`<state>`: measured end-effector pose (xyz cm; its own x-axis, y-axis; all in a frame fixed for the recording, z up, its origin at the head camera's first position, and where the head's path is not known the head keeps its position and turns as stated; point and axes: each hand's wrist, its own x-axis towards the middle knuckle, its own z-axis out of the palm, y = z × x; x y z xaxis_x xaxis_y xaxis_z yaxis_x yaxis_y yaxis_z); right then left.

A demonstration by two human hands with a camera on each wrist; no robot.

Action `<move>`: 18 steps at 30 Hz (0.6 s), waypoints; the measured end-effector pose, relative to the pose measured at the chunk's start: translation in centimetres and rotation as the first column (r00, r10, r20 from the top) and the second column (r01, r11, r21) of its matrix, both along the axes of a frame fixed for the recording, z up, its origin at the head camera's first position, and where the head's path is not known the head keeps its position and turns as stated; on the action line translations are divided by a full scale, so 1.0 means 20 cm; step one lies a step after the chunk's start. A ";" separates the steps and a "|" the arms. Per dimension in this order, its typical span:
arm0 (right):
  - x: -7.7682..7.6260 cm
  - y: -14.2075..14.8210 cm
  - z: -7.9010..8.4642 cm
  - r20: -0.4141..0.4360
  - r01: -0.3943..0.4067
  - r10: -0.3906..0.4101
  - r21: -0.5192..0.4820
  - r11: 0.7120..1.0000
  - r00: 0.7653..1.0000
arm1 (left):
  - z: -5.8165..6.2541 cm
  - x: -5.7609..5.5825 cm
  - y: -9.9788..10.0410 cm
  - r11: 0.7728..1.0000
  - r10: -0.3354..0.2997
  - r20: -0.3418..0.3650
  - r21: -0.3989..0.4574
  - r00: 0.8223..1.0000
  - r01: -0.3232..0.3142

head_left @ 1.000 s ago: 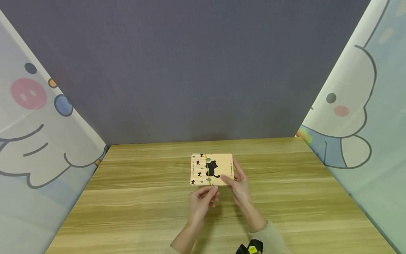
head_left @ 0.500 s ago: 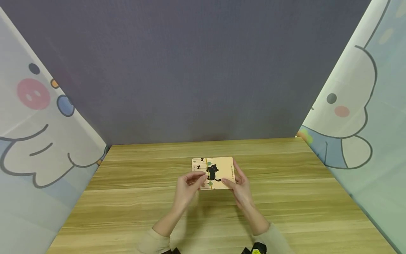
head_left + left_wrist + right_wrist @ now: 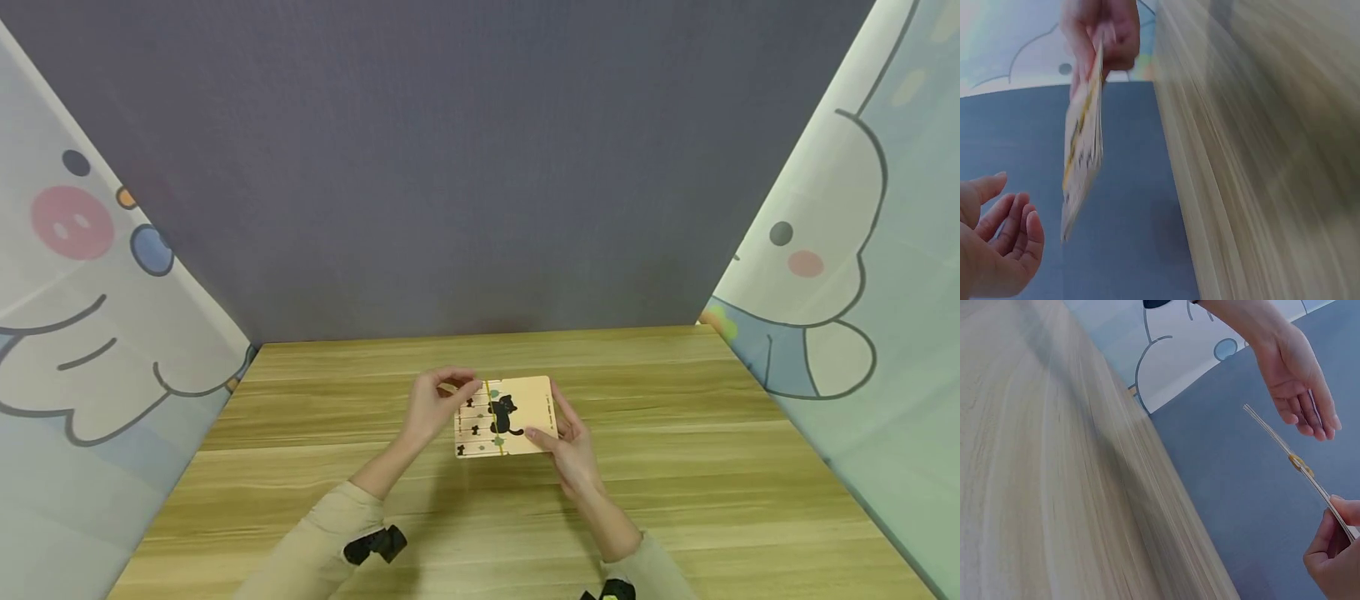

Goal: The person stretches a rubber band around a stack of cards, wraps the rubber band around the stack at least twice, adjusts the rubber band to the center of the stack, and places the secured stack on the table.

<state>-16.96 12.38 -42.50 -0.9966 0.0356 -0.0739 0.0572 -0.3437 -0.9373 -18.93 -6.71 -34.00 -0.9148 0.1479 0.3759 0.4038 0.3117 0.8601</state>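
Note:
My right hand (image 3: 573,458) pinches the right end of a thin cream stack of sheets (image 3: 536,400) printed with a black cat, thumb on top and fingers beneath. A yellow band (image 3: 1300,465) runs around the stack near its middle; the layered edges show in the right wrist view. My left hand (image 3: 429,408) overlaps the stack's far left corner in the head view. In the left wrist view this left hand (image 3: 1000,250) stands apart from the stack (image 3: 1082,150), its fingers loosely bent with nothing between them. The stack is held above the table.
Below the hands lies a wood-grain table (image 3: 637,500). A dark grey panel (image 3: 480,167) rises behind its far edge. Cartoon-printed curtains hang at the left (image 3: 75,350) and at the right (image 3: 847,275). A black wrist strap (image 3: 375,544) is on the left sleeve.
My left hand has gone from the stack's near edge across its left part to the far left corner. The right hand keeps its grip, and the stack has shifted slightly nearer.

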 end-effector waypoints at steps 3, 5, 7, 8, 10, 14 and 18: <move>0.01 0.00 0.00 0.008 -0.006 0.006 -0.001 1.000 1.000 | -0.01 -0.05 -0.01 0.999 -0.009 -0.043 -0.031 0.999 0.008; 0.01 0.00 0.00 0.011 -0.006 0.006 -0.005 1.000 1.000 | -0.05 -0.10 -0.03 0.998 -0.016 -0.072 -0.066 0.997 0.011; 0.01 -0.01 0.01 0.017 -0.006 0.006 -0.010 1.000 1.000 | -0.09 -0.15 -0.04 0.995 -0.020 -0.090 -0.104 0.996 0.010; 0.01 -0.01 0.01 0.018 -0.006 0.007 -0.012 1.000 1.000 | -0.12 -0.18 -0.05 0.992 -0.025 -0.098 -0.124 0.995 0.013; 0.01 -0.01 0.00 0.022 -0.007 0.007 -0.012 1.000 1.000 | -0.14 -0.20 -0.06 0.986 -0.044 -0.099 -0.163 0.994 0.027; 0.01 -0.01 0.00 0.028 -0.011 0.012 -0.018 1.000 1.000 | -0.17 -0.24 -0.07 0.977 -0.080 -0.089 -0.206 0.993 0.060; 0.01 -0.02 0.00 0.026 -0.012 0.013 -0.037 0.999 1.000 | -0.20 -0.26 -0.08 0.971 -0.093 -0.082 -0.226 0.992 0.073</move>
<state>-16.72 12.08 -42.50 -0.9946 0.0203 -0.1013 0.0862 -0.3775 -0.9220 -24.19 -8.24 -38.10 -0.8588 0.3112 0.4069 0.5104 0.4528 0.7310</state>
